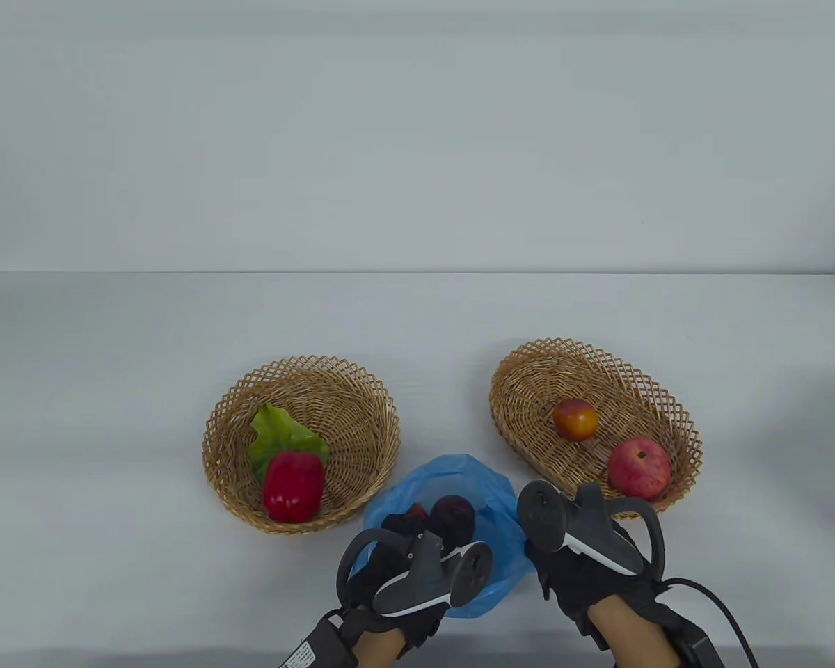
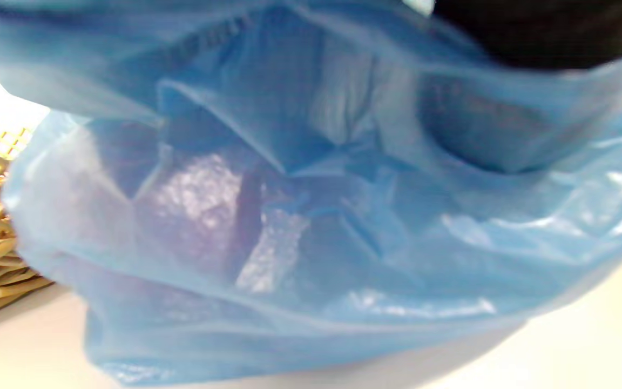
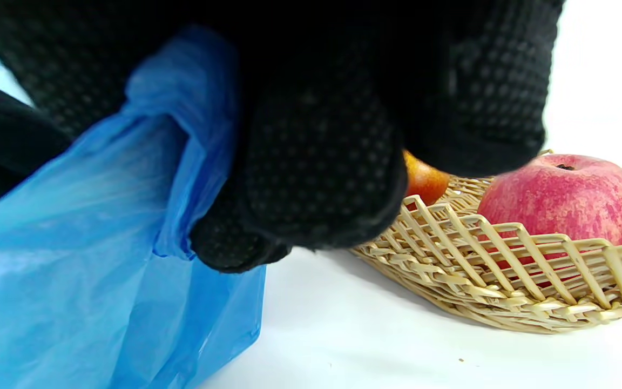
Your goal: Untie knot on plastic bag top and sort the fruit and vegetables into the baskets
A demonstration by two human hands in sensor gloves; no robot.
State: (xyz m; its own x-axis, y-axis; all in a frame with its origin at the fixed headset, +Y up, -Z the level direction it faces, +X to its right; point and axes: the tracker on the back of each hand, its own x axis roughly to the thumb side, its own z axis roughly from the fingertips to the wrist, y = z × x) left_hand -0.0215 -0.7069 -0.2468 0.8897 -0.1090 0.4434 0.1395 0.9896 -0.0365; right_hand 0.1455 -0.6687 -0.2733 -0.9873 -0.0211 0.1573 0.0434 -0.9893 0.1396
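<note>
**Inspector A:** Where is the bag?

**Inspector B:** The blue plastic bag (image 1: 459,529) sits on the white table (image 1: 111,557) at the near edge, between the two baskets. Its mouth is open, and a dark reddish fruit (image 1: 454,513) shows inside.

**Inspector A:** State of the hands?

**Inspector B:** The right hand (image 1: 584,557) grasps the right rim of the bag; in the right wrist view the gloved fingers (image 3: 322,173) are curled around a gathered fold of blue plastic. The left hand (image 1: 410,557) reaches into the bag's mouth from the near left. Its fingers are among the contents, beside the dark fruit, but I cannot tell whether they grip anything. The left wrist view is filled with blurred blue film.

**Inspector A:** Baskets?

**Inspector B:** The left basket (image 1: 362,396) holds a red pepper (image 1: 293,486) lying against a green leaf (image 1: 278,431). The right basket (image 1: 529,390) holds a large red apple (image 1: 639,467) at its near end and a smaller orange-red fruit (image 1: 575,419) just beyond it, the two apart. Both baskets stand close to the bag.
</note>
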